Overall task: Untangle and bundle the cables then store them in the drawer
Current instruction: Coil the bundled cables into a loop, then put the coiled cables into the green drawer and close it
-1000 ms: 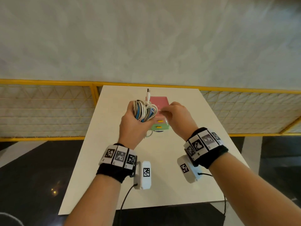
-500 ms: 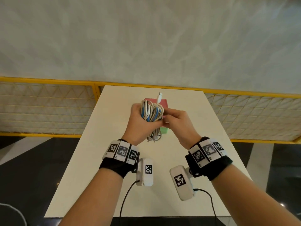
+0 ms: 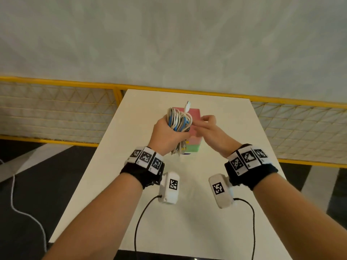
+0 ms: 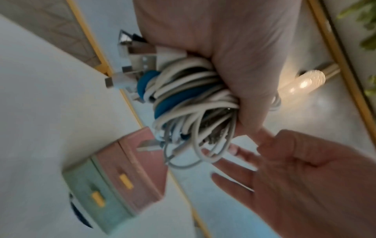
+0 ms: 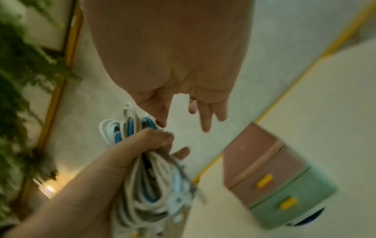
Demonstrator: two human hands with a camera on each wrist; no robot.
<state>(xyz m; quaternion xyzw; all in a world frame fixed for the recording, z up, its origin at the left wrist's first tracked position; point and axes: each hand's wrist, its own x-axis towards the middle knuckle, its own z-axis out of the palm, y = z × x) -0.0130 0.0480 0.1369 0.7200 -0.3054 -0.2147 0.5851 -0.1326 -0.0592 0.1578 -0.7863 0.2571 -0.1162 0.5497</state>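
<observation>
Above the white table [image 3: 216, 212], held off its surface: cable bundle [image 3: 179, 121] of white, grey and blue loops, clenched in the left hand [image 3: 165, 135], fingers wrapped round its middle, loops spilling out above and below the fist, plugs poking out at one end. Just beside it, right hand [image 3: 208, 132], thumb and forefinger tips meeting the left hand's fingertips at the bundle's edge, remaining fingers [image 4: 230, 180] straight and spread, grasping nothing visible. Beyond and beneath the bundle, on the table: small pink-and-green drawer unit [image 5: 280, 182], both drawers closed, yellow handles showing.
</observation>
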